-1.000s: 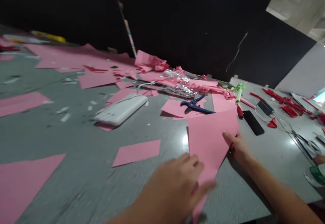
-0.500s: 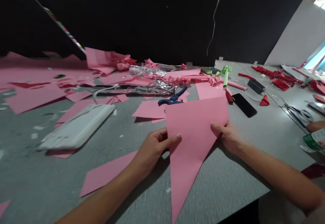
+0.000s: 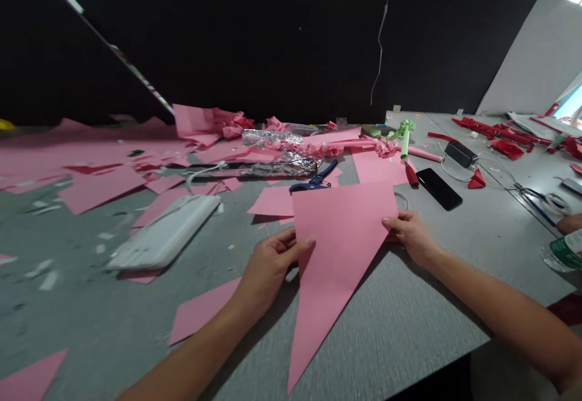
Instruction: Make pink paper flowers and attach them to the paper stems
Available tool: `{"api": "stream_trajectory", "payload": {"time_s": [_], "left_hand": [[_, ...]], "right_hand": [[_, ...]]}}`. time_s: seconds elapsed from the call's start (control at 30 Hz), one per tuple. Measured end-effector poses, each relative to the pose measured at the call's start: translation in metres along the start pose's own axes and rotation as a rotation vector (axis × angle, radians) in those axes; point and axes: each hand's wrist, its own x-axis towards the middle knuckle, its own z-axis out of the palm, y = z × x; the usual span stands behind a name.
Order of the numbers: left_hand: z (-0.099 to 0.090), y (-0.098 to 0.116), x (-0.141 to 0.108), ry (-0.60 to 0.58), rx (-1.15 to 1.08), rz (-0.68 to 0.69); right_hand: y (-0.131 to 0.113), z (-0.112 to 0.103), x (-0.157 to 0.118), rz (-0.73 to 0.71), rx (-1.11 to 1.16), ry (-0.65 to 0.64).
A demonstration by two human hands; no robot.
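Observation:
A pink sheet of paper (image 3: 339, 255), roughly triangular with its long point towards me, is held up over the grey table (image 3: 391, 340). My left hand (image 3: 273, 267) pinches its left edge, thumb on the front face. On the right edge, near the upper corner, my right hand (image 3: 409, 231) grips it between thumb and fingers. Just behind the top edge lie blue-handled scissors or pliers (image 3: 316, 181), partly hidden by the sheet. A smaller piece of pink paper (image 3: 204, 310) rests on the table by my left forearm.
A white flat pack (image 3: 166, 234) lies to the left among pink scraps (image 3: 102, 188). Crumpled clear film (image 3: 277, 164) and pink paper flowers sit at the back. On the right are a black phone (image 3: 439, 188), a charger (image 3: 461, 153), scissors (image 3: 539, 204) and a bottle (image 3: 566, 252) near another hand (image 3: 570, 224).
The sheet's lower tip has swung left and its top edge has straightened somewhat. Both hands still grip it. The view has turned slightly left.

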Motion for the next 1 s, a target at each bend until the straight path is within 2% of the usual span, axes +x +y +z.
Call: {"api": "stream_trajectory", "payload": {"time_s": [1.0], "left_hand": [[0.0029, 0.0013, 0.001, 0.013, -0.017, 0.023]], "right_hand": [[-0.0036, 0.0024, -0.0014, 0.006, -0.043, -0.005]]}}
